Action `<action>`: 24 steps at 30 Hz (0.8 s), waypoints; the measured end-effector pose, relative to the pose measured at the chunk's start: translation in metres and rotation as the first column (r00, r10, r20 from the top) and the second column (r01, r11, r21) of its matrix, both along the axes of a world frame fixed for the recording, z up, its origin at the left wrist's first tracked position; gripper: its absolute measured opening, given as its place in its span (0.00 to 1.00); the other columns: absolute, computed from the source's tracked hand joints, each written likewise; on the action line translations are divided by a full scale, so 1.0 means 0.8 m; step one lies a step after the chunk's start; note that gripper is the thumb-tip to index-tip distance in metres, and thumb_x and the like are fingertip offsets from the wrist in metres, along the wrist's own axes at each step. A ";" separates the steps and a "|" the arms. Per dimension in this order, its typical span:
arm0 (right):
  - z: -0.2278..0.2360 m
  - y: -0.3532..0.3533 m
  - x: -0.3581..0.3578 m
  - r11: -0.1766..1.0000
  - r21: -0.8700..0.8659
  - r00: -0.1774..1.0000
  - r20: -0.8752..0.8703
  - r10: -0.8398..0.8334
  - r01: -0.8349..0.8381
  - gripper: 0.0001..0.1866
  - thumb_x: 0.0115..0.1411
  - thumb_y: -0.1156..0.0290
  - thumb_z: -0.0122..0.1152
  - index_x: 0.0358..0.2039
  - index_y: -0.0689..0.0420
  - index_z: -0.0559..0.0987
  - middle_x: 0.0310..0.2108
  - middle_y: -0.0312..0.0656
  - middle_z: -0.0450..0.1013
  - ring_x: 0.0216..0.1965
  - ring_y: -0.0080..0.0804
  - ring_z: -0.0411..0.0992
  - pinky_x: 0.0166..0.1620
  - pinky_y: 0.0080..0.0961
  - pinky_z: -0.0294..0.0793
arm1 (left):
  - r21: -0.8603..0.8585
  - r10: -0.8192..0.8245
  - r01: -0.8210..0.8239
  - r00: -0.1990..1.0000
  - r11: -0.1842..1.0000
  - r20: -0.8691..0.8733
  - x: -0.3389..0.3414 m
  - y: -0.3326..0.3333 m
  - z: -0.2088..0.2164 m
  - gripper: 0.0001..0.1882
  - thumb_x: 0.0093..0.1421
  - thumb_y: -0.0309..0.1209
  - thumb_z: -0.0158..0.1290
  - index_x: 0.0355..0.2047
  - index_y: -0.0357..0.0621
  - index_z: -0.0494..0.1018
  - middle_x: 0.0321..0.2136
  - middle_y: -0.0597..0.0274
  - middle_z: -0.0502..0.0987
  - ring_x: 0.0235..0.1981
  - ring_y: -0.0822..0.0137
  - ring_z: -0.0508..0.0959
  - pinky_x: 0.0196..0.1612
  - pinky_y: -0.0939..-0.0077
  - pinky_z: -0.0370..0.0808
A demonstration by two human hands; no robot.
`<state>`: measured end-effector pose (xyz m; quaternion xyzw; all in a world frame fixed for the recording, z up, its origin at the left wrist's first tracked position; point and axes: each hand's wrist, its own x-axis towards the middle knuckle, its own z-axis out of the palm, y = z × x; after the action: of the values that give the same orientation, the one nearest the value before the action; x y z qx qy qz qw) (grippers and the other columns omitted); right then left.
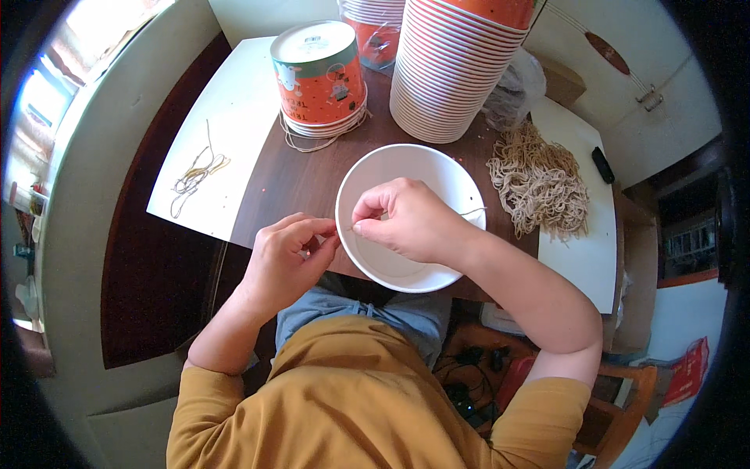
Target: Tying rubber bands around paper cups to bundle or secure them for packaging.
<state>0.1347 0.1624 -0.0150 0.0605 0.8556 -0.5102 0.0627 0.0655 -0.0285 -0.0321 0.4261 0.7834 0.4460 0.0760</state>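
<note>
Nearest, my mustard T-shirt (367, 391); beyond, the wood-grain table (293, 184), window (39, 98) off left. White paper bucket (445, 172) mouth-up, cord (473, 211) at its right rim; right hand (406, 219) inside, left hand (287, 254) outside, fingertips at the left wall. Either pinch together or apart? I can't tell. Behind: printed bucket (316, 90) upside down, tall bucket stack (453, 74).

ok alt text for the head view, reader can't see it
A person's right hand is over an open white paper bucket, the left hand at its left side. Beyond stand upturned orange-and-green buckets and a tall nested bucket stack; tangled beige cord lies at right.
</note>
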 end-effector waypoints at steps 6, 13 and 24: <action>-0.005 -0.003 0.001 1.000 0.002 0.998 0.054 0.024 -0.024 0.08 0.54 0.72 0.60 0.31 0.62 0.81 0.24 0.41 0.77 0.28 0.22 0.73 0.36 0.25 0.72 | -0.034 0.011 -0.010 1.000 0.999 0.019 0.002 0.000 0.002 0.09 0.51 0.21 0.59 0.35 0.36 0.79 0.25 0.57 0.78 0.24 0.71 0.77 0.28 0.79 0.74; -0.002 -0.002 0.001 1.000 -0.010 0.999 0.035 0.026 -0.026 0.08 0.54 0.72 0.60 0.31 0.62 0.81 0.24 0.41 0.77 0.28 0.22 0.72 0.35 0.24 0.72 | -0.022 0.019 -0.019 1.000 1.000 0.001 0.004 0.000 0.001 0.09 0.51 0.20 0.60 0.34 0.37 0.79 0.25 0.58 0.78 0.24 0.71 0.77 0.28 0.80 0.73; 0.000 -0.002 0.002 0.999 0.026 0.999 0.023 0.036 -0.036 0.08 0.54 0.71 0.60 0.32 0.62 0.81 0.25 0.42 0.77 0.28 0.24 0.73 0.36 0.26 0.72 | -0.032 0.007 -0.007 1.000 0.999 -0.001 0.003 -0.002 0.000 0.08 0.51 0.21 0.59 0.34 0.37 0.79 0.26 0.58 0.78 0.25 0.70 0.78 0.28 0.80 0.74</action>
<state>0.1362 0.1608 -0.0154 0.0517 0.8624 -0.4970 0.0809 0.0681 -0.0299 -0.0323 0.4224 0.7918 0.4336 0.0809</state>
